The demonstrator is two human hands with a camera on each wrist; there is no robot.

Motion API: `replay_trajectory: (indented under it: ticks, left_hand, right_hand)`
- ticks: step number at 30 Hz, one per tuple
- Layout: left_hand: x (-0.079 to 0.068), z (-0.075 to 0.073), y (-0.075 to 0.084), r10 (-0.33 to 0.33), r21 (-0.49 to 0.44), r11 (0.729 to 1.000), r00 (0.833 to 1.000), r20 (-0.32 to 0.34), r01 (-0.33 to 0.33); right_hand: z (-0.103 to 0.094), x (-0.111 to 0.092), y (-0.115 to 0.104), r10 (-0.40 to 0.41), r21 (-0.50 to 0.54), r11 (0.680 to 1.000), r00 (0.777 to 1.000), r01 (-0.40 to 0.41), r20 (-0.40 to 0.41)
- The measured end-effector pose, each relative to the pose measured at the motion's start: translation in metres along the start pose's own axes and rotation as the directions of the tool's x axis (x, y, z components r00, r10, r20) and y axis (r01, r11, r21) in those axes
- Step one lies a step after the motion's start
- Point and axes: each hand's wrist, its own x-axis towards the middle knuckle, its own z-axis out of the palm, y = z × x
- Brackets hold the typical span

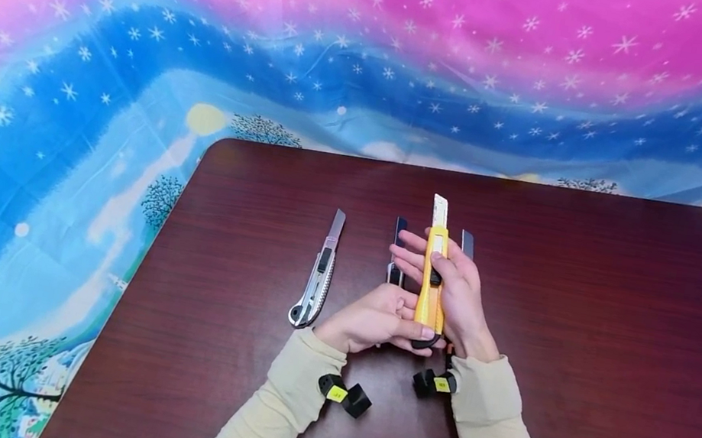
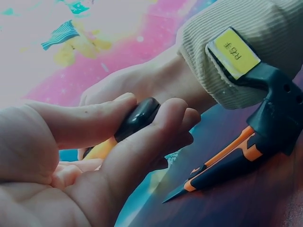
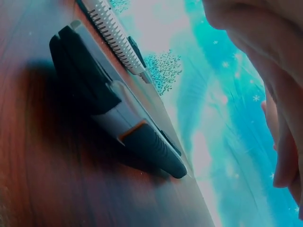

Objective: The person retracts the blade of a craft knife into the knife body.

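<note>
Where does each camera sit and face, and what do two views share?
Head: worn on the head, facing forward and down at the table and yellow cutter; left hand, right hand and sleeves show.
Left wrist: on that wrist, facing the yellow cutter's black end; the left hand and right sleeve show.
Right wrist: on that wrist, facing across the table at a gray-and-black cutter and silver cutter; part of a hand shows.
Head and left wrist share the yellow cutter and both hands.
</note>
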Motion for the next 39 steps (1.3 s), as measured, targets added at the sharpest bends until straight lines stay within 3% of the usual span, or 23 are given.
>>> replay_trajectory:
  ticks: [11, 22, 29, 34, 39]
  left_hand:
    - [-0.001, -0.003, 0.001, 0.003, -0.018, 1.0, 1.0, -0.012, -0.003]
    - [-0.001, -0.005, 0.001, -0.004, -0.028, 1.0, 1.0, -0.004, 0.004]
    - [-0.001, -0.006, 0.003, -0.01, -0.026, 1.0, 1.0, -0.014, 0.01]
    - [-0.002, -0.007, 0.006, 0.015, -0.028, 0.999, 0.999, -0.051, -0.016]
    - [0.0, -0.01, 0.005, 0.07, -0.044, 0.996, 0.985, -0.16, -0.078]
  right_hand:
    - [0.018, -0.001, -0.015, 0.039, 0.03, 0.999, 0.999, -0.039, -0.005]
    - [0.017, -0.002, -0.019, 0.031, 0.073, 0.997, 0.997, -0.036, 0.074]
    - [0.015, -0.002, -0.021, 0.079, 0.148, 0.985, 0.993, -0.091, 0.084]
    - [0.011, -0.002, -0.024, 0.127, 0.068, 0.989, 0.991, -0.13, 0.041]
    - [0.008, -0.001, -0.027, 0.18, -0.053, 0.981, 0.98, -0.184, -0.084]
